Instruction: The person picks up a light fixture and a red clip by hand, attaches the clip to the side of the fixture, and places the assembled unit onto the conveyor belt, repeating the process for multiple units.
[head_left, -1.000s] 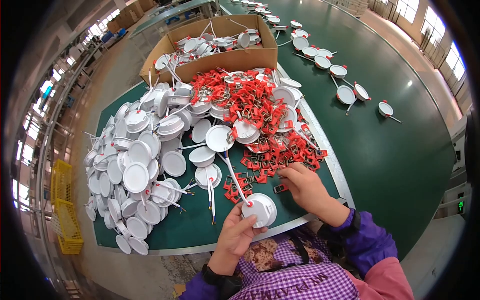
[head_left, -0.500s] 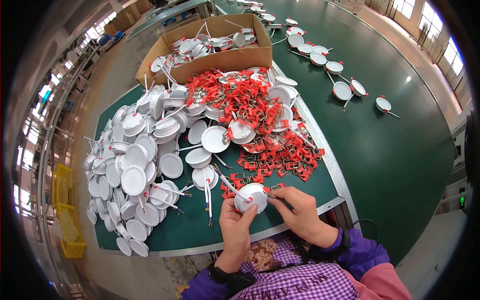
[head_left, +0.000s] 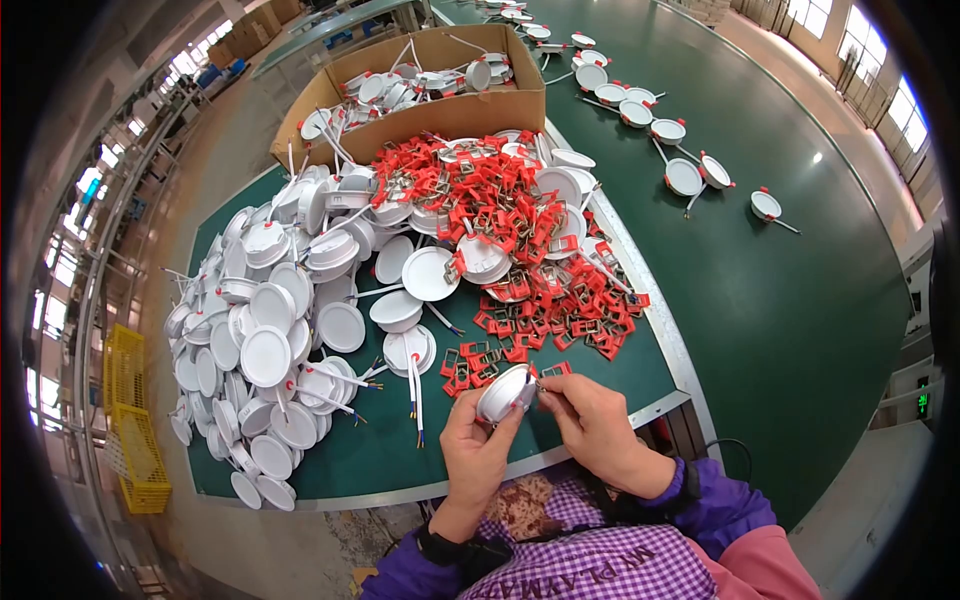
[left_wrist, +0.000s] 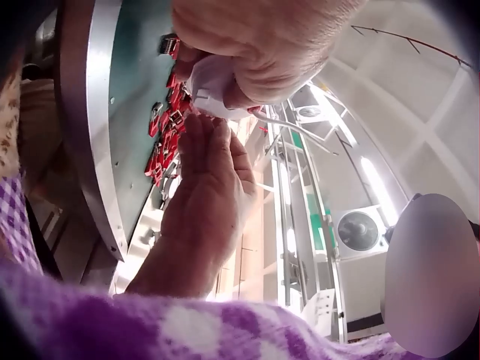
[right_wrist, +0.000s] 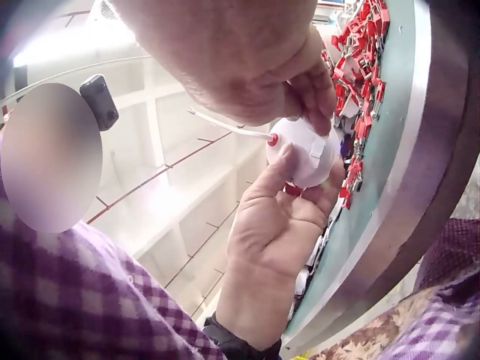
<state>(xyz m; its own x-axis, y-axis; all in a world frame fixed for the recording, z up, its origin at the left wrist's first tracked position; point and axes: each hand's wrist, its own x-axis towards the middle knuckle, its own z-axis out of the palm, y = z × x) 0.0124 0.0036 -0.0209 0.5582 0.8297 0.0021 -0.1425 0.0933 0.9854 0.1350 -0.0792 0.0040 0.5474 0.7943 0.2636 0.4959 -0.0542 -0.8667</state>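
My left hand (head_left: 470, 455) grips a white round downlight (head_left: 502, 397) by its rim, tilted on edge above the front of the table. In the right wrist view its white cord (right_wrist: 232, 129) leaves the back through a red grommet, and a red clip (right_wrist: 292, 189) shows at the rim by the left palm. My right hand (head_left: 598, 425) has thumb and fingertips pinched at the opposite rim, on a small red spring clip mostly hidden by them. Just beyond the hands lie loose red metal-sprung clips (head_left: 472, 366).
A heap of white downlights (head_left: 268, 357) covers the table's left side, beside a big pile of red clips (head_left: 490, 195). Behind stands a cardboard box (head_left: 440, 115) of downlights. On the green table (head_left: 800, 330) at right, clipped downlights (head_left: 684, 177) form a line.
The right hand came from the loose clips to the downlight with a red clip. The left hand has turned the downlight from back-up to on edge, its cord swinging out of the head view.
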